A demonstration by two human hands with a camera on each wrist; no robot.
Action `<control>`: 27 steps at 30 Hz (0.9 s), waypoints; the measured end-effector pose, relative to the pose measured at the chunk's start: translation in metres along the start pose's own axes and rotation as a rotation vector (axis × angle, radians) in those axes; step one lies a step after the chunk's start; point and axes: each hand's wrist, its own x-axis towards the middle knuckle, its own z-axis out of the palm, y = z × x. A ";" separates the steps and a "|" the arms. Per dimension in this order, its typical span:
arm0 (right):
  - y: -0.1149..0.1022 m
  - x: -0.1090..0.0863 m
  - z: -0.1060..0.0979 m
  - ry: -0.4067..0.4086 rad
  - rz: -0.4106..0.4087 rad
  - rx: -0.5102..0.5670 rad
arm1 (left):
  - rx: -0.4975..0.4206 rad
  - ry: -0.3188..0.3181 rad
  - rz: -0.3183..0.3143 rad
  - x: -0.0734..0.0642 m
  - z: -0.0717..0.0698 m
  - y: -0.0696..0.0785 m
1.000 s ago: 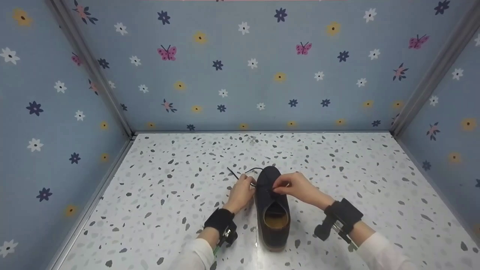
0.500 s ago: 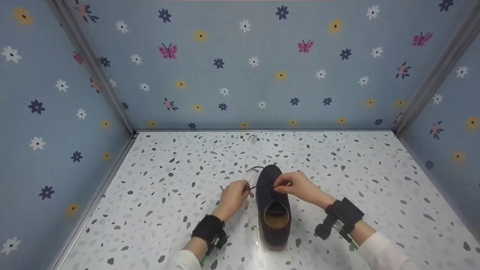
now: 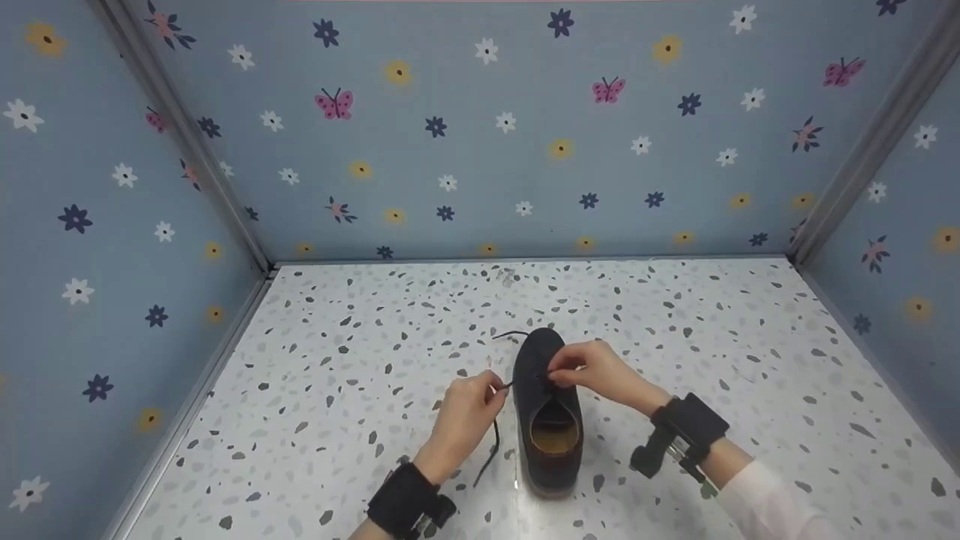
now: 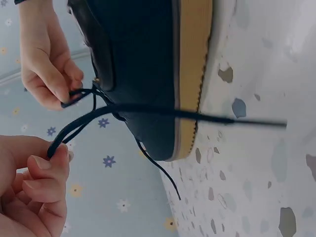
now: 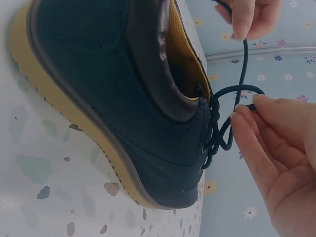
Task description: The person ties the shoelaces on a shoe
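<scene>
Dark navy lace-up shoe (image 3: pixel 531 401) stands upright on its tan ridged sole (image 5: pixel 89 131), on the speckled tabletop (image 3: pixel 375 322), between the two hands, toe pointing away from the person. Right hand (image 3: pixel 596 370), above the lacing: thumb and fingertips pinch a lace loop (image 5: pixel 239 89), which stands clear of the eyelets. Left hand (image 3: pixel 466 409), just left of the shoe: thumb and index finger pinch a lace strand (image 4: pixel 148 109), held out sideways, its free tail hanging past the fingers toward the person. A loose lace end (image 3: pixel 511 332) reaches from beside the toe, left side, held by neither hand. Whether it belongs to the right hand's loop cannot be told. Step in hand, by judgement: bow tying at the one-loop stage, no second loop visible. Next move would seem to call for the right hand to keep its loop pinched at the base while the left wraps its strand round that base and tucks a bight through. Likely fault: a slack pinch would let the loop collapse.
</scene>
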 end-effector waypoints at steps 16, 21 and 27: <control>0.024 0.006 0.003 0.028 -0.009 -0.049 | -0.020 -0.117 -0.034 -0.021 -0.001 0.046; 0.037 0.009 0.002 0.033 0.001 -0.052 | -0.028 -0.145 -0.014 -0.023 0.003 0.055; 0.026 0.007 0.002 0.036 -0.001 -0.060 | 0.025 -0.203 -0.029 -0.027 0.009 0.064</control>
